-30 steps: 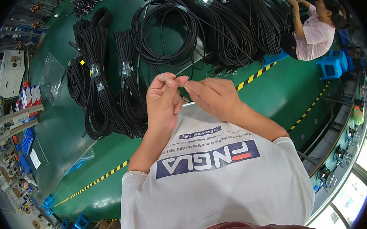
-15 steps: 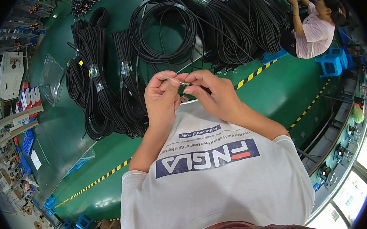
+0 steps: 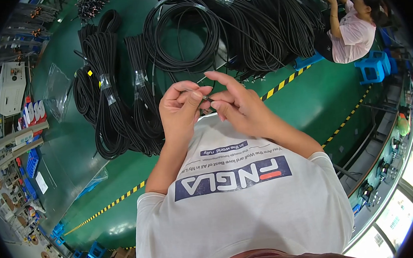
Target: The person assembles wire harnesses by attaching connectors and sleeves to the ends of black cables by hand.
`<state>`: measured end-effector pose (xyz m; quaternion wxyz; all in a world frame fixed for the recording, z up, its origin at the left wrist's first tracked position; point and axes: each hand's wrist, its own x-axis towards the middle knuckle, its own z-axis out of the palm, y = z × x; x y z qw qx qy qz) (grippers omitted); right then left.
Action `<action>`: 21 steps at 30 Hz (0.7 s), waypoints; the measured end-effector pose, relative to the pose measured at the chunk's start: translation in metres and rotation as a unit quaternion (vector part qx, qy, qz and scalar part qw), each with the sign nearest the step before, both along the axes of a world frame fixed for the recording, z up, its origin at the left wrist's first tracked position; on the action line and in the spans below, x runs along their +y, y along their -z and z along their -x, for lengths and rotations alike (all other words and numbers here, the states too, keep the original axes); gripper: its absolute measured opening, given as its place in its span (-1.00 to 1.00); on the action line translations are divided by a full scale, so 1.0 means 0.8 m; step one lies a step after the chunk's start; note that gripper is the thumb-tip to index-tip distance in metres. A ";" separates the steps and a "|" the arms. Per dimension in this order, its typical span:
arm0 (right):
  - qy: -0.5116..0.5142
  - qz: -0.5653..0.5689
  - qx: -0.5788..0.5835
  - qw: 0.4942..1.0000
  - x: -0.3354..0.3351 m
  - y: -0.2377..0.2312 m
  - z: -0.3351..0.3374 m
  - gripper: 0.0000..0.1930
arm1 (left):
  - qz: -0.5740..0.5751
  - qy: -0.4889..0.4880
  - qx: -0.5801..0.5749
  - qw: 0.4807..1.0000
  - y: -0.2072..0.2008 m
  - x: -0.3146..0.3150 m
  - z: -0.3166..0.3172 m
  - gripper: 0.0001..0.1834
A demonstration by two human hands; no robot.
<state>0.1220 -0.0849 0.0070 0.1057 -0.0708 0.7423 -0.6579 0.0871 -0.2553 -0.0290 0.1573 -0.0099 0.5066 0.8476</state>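
Observation:
My two hands meet in front of my chest, just past the hem of my white shirt. Between the thumb and fingers of my left hand point(image 3: 179, 112) is the small silver-tipped end point(image 3: 206, 98) of a thin black cable. My right hand point(image 3: 238, 105) pinches the cable right behind that tip with thumb and bent fingers, its index finger raised and stretched out. Fingers cover most of the tip, so its exact shape is hidden. Beyond the hands lies a round coil of black cable point(image 3: 155, 48) on the green table point(image 3: 66, 38).
Tied bundles of black cable point(image 3: 105, 54) lie left of the coil, and a thick heap of cable point(image 3: 262, 34) to the right. A clear plastic bag point(image 3: 58, 94) rests farther left. At the far right a person in pink point(image 3: 353, 35) works near a blue stool point(image 3: 373, 67).
My right index finger has lifted away from the cable tip and straightened. The clear thin strip seen at my left fingers before is hardly visible now. My left hand has barely shifted.

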 end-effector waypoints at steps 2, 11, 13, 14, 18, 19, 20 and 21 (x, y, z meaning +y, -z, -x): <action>-0.014 0.033 -0.024 0.999 0.007 0.005 0.005 -0.46 | -0.005 0.025 -0.018 1.000 0.000 -0.001 0.000 -0.83; -0.012 0.030 -0.010 0.999 0.013 0.021 -0.003 -0.47 | -0.003 -0.051 0.041 0.998 -0.004 0.001 0.005 -0.83; -0.032 -0.076 0.049 0.995 0.022 0.035 -0.005 -0.47 | 0.016 -0.071 0.059 0.996 -0.003 -0.004 0.014 -0.83; -0.030 -0.078 0.009 0.996 0.024 0.041 -0.007 -0.48 | 0.033 -0.090 0.075 0.993 -0.002 -0.006 0.017 -0.83; -0.007 -0.004 -0.055 0.998 0.014 0.027 -0.009 -0.47 | 0.011 -0.049 0.059 0.997 0.002 -0.001 0.007 -0.84; -0.007 -0.004 -0.055 0.998 0.010 0.026 -0.009 -0.47 | 0.022 -0.051 0.062 0.997 0.000 0.003 0.006 -0.82; 0.002 0.026 -0.061 0.998 0.007 0.025 -0.009 -0.46 | 0.022 -0.051 0.062 0.997 0.001 0.002 0.005 -0.82; 0.010 0.055 -0.066 0.996 0.006 0.024 -0.008 -0.46 | 0.024 -0.029 0.073 0.997 0.004 0.001 0.004 -0.81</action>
